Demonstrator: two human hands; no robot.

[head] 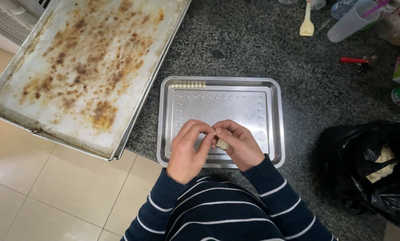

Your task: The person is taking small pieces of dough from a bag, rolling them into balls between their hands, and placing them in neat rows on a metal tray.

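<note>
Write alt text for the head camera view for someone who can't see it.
Seen from above, a person's left hand and right hand meet over a small steel tray on a dark speckled counter, pinching a small pale piece. A short row of pale beads lines the tray's far edge; a large stained baking sheet lies left, a black bag right.

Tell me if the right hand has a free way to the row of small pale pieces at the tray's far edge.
Probably yes: bare tray floor lies between the right hand and the row.
</note>
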